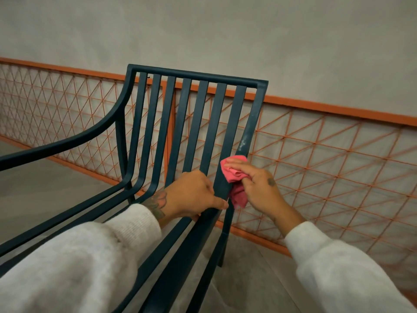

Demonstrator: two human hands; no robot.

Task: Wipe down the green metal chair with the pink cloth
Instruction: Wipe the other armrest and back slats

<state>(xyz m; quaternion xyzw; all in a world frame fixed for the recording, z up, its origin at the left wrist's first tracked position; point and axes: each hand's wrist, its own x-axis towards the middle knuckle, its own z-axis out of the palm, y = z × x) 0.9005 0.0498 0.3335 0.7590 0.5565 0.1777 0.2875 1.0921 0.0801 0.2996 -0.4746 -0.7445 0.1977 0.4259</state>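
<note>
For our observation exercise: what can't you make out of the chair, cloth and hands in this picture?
Head view:
chair seat: covered by sleeves, cut by the bottom edge.
armrest: front end cut by the left edge.
cloth: partly under the right hand.
left hand: fingertips behind a slat.

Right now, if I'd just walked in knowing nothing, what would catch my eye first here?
The dark green chair fills the middle of the view, with an orange lattice railing running behind it. At the chair's right upright, the right hand holds a bright pink cloth against the metal, just below some pale smears. The left hand grips a slat beside it.
</note>
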